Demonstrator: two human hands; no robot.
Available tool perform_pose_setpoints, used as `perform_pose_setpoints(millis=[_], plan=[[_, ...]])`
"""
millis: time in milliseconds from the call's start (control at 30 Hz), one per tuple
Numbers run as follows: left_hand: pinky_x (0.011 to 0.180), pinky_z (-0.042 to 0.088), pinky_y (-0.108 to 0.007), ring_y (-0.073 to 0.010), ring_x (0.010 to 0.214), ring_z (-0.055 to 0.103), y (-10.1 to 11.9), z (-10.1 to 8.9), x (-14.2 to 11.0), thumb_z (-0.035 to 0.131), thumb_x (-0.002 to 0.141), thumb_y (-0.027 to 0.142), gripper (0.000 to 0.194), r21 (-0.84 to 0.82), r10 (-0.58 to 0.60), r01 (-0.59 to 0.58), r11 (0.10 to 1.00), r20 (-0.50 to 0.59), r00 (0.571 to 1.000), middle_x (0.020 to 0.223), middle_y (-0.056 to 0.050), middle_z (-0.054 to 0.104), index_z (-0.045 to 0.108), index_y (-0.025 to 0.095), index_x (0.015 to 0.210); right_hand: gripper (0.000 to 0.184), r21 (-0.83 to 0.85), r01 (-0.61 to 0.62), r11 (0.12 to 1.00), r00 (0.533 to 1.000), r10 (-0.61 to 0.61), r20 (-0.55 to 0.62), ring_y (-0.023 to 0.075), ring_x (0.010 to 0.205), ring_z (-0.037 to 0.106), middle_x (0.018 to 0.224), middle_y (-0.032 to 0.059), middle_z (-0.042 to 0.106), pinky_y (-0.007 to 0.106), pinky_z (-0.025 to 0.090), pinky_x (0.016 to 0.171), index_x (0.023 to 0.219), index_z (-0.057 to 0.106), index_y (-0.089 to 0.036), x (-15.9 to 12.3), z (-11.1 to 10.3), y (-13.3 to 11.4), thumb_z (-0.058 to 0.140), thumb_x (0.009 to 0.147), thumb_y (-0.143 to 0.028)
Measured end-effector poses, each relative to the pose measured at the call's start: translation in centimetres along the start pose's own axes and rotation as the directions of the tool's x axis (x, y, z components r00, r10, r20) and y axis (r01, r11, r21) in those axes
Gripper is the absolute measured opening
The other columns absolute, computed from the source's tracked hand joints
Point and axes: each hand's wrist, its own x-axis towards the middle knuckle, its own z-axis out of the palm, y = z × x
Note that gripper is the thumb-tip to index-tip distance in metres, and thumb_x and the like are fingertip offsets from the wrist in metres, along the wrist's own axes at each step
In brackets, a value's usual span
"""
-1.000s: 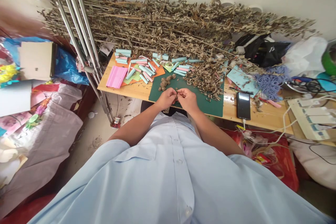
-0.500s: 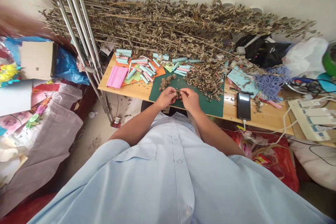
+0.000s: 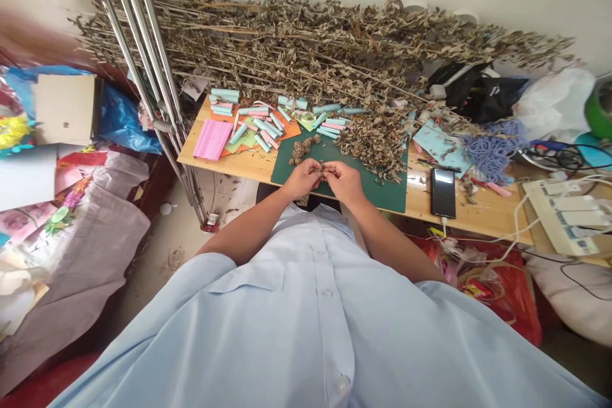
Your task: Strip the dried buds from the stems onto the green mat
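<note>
My left hand (image 3: 302, 180) and my right hand (image 3: 345, 182) meet above a green cutting mat (image 3: 377, 196), their fingertips pinching a small brown dried plant piece (image 3: 325, 169). Left of them, a little pile of curled dried clusters (image 3: 301, 150) lies on the mat. A larger heap of dried leaves (image 3: 370, 143) covers the mat's far right part. Pale blue and pink paper rolls (image 3: 261, 126) are scattered on orange and green paper beyond my hands. Long dried leafy stems (image 3: 306, 51) stretch across the back of the wooden table (image 3: 229, 162).
Metal crutches (image 3: 143, 57) lean at the table's left end. A black smartphone (image 3: 443, 192) lies right of the mat, with purple-blue yarn (image 3: 495, 150) beyond it. A power strip (image 3: 567, 217) and cables sit at the right. A bed with bags lies left.
My hands have drawn closer together over the mat, with the right hand shifting left. The plant piece stays pinched between them.
</note>
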Motion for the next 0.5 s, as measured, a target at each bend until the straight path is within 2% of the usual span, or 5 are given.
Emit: perform_pose_setpoints(millis=[100, 233, 400, 500], plan=[[0.05, 0.034, -0.018, -0.0049, 0.05, 0.05, 0.07, 0.06, -0.06, 0.062, 0.082, 0.018, 0.016, 0.039, 0.014, -0.014, 0.999, 0.001, 1.0, 0.069, 0.004, 0.059, 0.05, 0.018, 0.093, 0.025, -0.057, 0.034, 0.998, 0.999, -0.035, -0.003, 0.0196, 0.08, 0.072, 0.09, 0.0031, 0.075, 0.039, 0.061, 0.082, 0.102, 0.071, -0.023, 0.0, 0.01, 0.23, 0.063, 0.079, -0.026], [0.049, 0.033, -0.019, -0.0058, 0.048, 0.049, 0.23, 0.0, -0.2, 0.059, 0.08, 0.015, 0.013, 0.088, 0.046, -0.045, 0.995, 0.0, 0.999, 0.062, 0.005, 0.056, 0.05, 0.018, 0.09, 0.022, -0.047, 0.031, 0.998, 0.999, -0.033, -0.042, 0.0196, 0.076, 0.071, 0.086, 0.0037, 0.074, 0.037, 0.061, 0.078, 0.097, 0.07, -0.021, -0.12, 0.51, -0.02, 0.065, 0.076, -0.028], [0.049, 0.033, -0.019, -0.0069, 0.047, 0.049, 0.59, -0.03, -0.39, 0.057, 0.08, 0.014, 0.014, 0.047, 0.024, -0.024, 0.999, -0.011, 1.0, 0.058, 0.006, 0.055, 0.049, 0.018, 0.091, 0.028, 0.198, -0.175, 0.964, 0.977, 0.195, -0.084, 0.0189, 0.065, 0.07, 0.08, 0.0041, 0.074, 0.036, 0.062, 0.066, 0.092, 0.067, -0.02, 0.08, 0.94, -0.47, 0.069, 0.073, -0.04], [0.049, 0.033, -0.019, -0.0065, 0.047, 0.05, 0.69, 0.07, -0.36, 0.057, 0.08, 0.015, 0.015, -0.018, 0.003, -0.003, 1.0, -0.019, 1.0, 0.061, 0.005, 0.057, 0.049, 0.018, 0.092, 0.03, 0.235, -0.202, 0.951, 0.97, 0.227, -0.087, 0.0185, 0.063, 0.069, 0.078, 0.0032, 0.072, 0.036, 0.061, 0.065, 0.093, 0.066, -0.02, 0.3, 0.63, -0.47, 0.069, 0.075, -0.043]])
